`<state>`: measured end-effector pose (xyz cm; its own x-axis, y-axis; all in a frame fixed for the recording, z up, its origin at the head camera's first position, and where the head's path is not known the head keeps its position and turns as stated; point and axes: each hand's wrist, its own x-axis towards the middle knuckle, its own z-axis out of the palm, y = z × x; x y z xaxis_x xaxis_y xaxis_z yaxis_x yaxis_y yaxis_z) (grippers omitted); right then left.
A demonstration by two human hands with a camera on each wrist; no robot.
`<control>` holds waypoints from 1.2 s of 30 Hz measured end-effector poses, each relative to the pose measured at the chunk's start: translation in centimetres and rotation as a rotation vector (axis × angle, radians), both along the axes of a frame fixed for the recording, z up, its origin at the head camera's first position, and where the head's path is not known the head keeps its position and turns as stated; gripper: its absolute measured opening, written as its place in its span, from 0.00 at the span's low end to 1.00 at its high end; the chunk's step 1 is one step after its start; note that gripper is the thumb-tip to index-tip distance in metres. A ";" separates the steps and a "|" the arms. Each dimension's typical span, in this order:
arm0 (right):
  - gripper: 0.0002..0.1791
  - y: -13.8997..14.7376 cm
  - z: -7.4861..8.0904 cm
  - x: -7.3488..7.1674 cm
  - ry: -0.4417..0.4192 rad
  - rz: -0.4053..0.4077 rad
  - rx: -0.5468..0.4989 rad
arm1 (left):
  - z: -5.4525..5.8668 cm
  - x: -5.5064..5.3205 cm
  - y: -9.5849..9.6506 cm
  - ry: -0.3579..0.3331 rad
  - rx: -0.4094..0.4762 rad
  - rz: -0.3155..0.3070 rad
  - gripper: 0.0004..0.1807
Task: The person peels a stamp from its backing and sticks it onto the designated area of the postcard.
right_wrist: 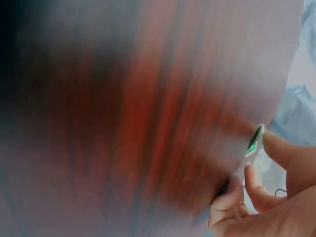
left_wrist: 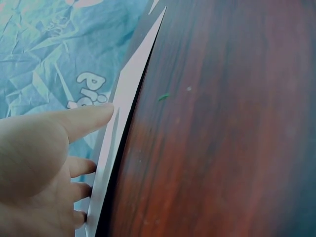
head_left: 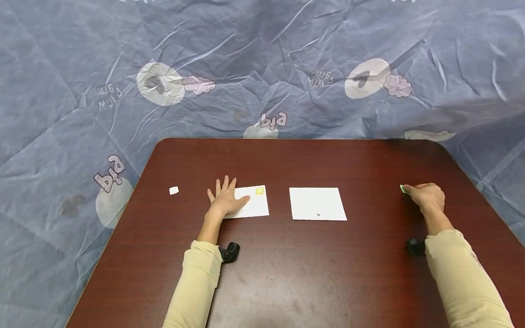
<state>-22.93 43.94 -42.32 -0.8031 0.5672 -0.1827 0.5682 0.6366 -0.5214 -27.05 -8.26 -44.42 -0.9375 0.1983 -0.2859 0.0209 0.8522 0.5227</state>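
Note:
My left hand (head_left: 223,202) rests with fingers spread on the left part of a white envelope (head_left: 250,208), which has a yellow stamp (head_left: 259,191) in its upper right corner. In the left wrist view the thumb (left_wrist: 89,121) lies along the envelope (left_wrist: 129,84), seen nearly edge-on. Far to the right, my right hand (head_left: 428,197) pinches a small green-and-white stamp (head_left: 404,189) between thumb and finger; the right wrist view shows the stamp (right_wrist: 254,143) close to the tabletop. Between the hands lies a second white envelope (head_left: 317,202) with a small dark mark near its lower edge.
A small white paper piece (head_left: 174,190) lies left of my left hand on the dark red-brown table (head_left: 262,255). A green scrap (left_wrist: 164,97) shows on the wood in the left wrist view. Wrinkled blue-grey printed cloth (head_left: 254,54) hangs behind the table.

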 end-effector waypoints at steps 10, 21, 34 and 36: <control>0.23 0.3 0.1 0.0 -0.046 -0.003 -0.045 | 0.0 -0.1 0.0 0.032 0.051 0.037 0.42; 0.13 -0.4 -0.1 -0.3 0.235 -0.213 -0.145 | 1.7 0.4 1.5 0.368 0.322 0.134 0.29; 0.04 -6.1 1.9 -1.1 0.667 -0.257 -0.245 | 7.4 4.0 5.7 0.726 0.600 -0.073 0.17; 0.03 -7.2 2.4 -1.1 0.711 -0.222 -0.244 | 7.9 4.5 6.0 0.744 0.626 -0.096 0.16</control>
<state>-24.01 36.71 -39.92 -0.6467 0.7380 0.1928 0.1461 0.3679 -0.9183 -22.58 -2.22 -36.50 -0.8080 0.1978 0.5550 0.5832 0.4026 0.7056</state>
